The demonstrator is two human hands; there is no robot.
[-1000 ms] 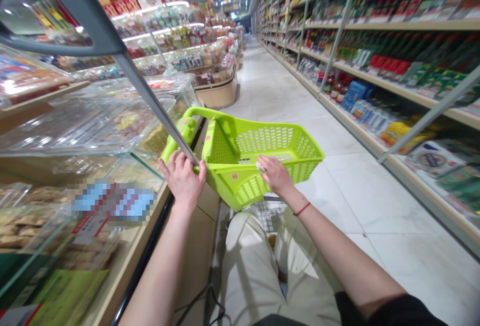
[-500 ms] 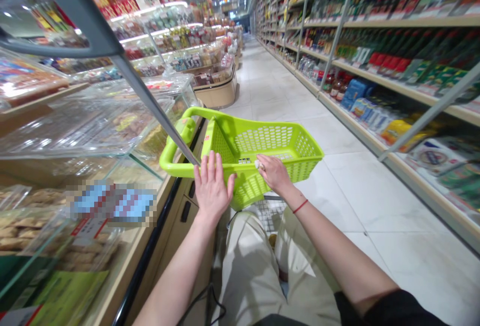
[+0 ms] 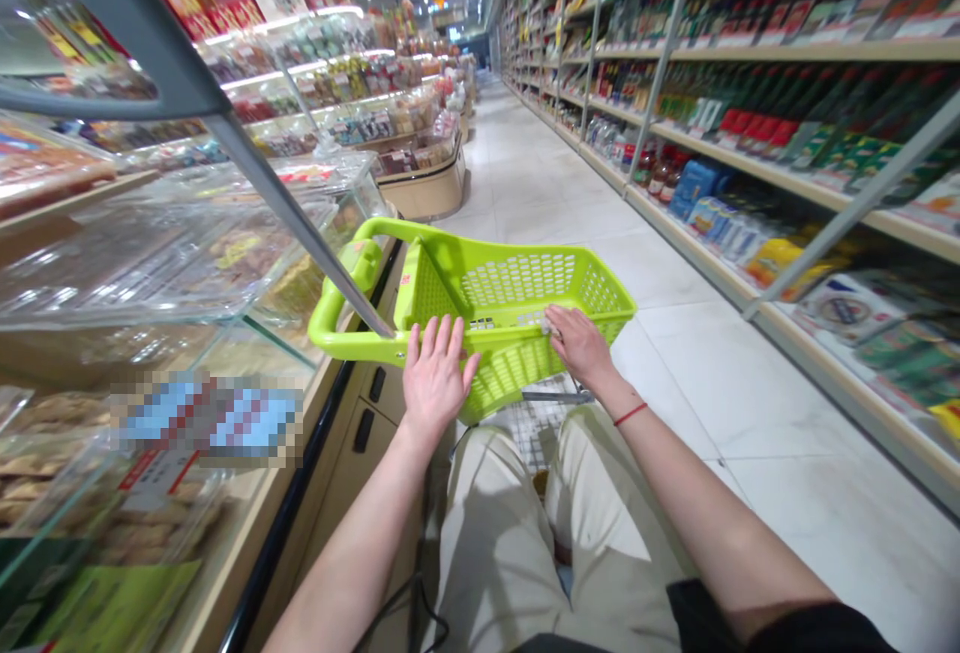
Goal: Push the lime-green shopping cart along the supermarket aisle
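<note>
A bright green plastic shopping cart basket with perforated walls stands in front of my legs, and the floor shows in part beneath it. My left hand lies at its near rim, fingers stretched out and spread, gripping nothing. Farther right along that same rim, my right hand has its fingers curled over the edge; a red string circles the wrist. I see nothing lying in the visible part of the basket. A grey metal bar slants from the basket's left end up to a grey loop near the camera.
On the left, a glass-topped food counter with a black rail runs close beside the cart. Stocked shelves line the right side. Between them a tiled aisle stretches ahead, with a rounded display stand at its left.
My right hand has slid right along the rim. My left hand has shifted slightly right and down against the basket. The whole view has moved a little.
</note>
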